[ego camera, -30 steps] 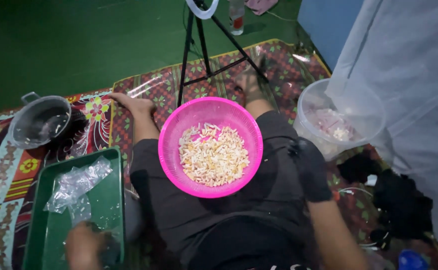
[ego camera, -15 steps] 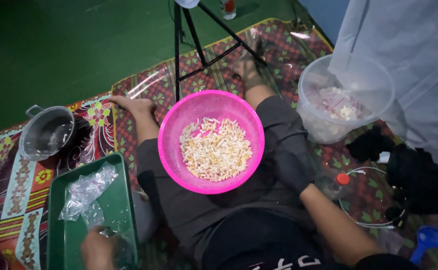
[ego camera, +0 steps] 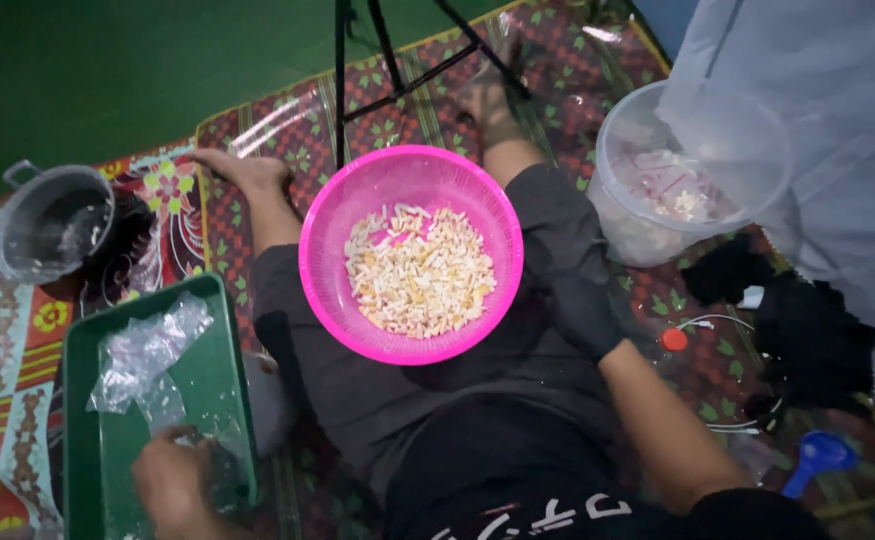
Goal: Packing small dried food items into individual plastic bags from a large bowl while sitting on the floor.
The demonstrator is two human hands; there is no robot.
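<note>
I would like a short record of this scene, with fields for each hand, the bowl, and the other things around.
left hand: in the green tray, on clear plastic bags
right hand: in a dark glove, resting on the thigh
pink bowl: on the lap, holding pale small pieces
metal pot: on the mat, beyond the tray
clear bucket: on the person's right
blue scoop: on the mat, lower right

Left hand (ego camera: 173,480) now lower on the green tray (ego camera: 83,400), beside the clear plastic bags (ego camera: 143,350). Right hand (ego camera: 583,315), gloved in black, newly visible on the thigh. Blue scoop (ego camera: 818,455) further into view at lower right.
</note>
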